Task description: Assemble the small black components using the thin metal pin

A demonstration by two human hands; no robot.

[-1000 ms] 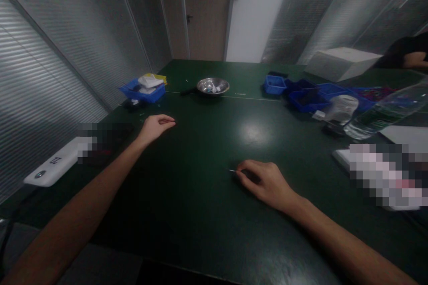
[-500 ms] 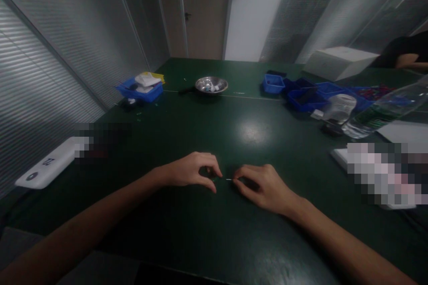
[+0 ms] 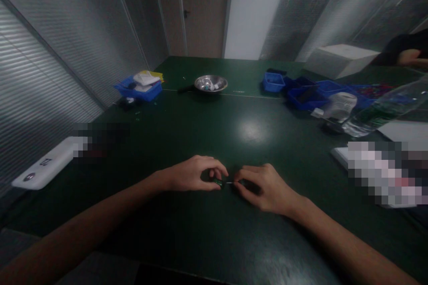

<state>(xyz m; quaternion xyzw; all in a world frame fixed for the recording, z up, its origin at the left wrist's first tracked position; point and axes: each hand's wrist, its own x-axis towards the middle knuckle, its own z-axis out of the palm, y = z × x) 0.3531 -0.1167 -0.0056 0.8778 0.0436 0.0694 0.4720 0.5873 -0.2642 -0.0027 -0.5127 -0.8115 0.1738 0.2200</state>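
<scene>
My left hand (image 3: 197, 173) is over the green table, its thumb and curled fingers around a small shiny green piece (image 3: 218, 182). The thumb touches that piece, while the index finger arches above it. My right hand (image 3: 259, 185) faces it a short way off, thumb and index finger pinched on a thin whitish stick-like piece (image 3: 229, 182). The thin piece points left toward the green one; whether the two touch is too small to tell.
Farther back stand a metal bowl (image 3: 211, 92) with small items, a blue tray (image 3: 147, 95) and several blue bins (image 3: 274, 83). A plastic bottle (image 3: 371, 118) is at right, a white device (image 3: 43, 164) at left. Another person's arm (image 3: 411, 57) shows at far right.
My left hand has moved slightly right and its fingers have drawn together around the green piece. The right hand stays nearly in place with the thin piece. The view has shifted slightly.
</scene>
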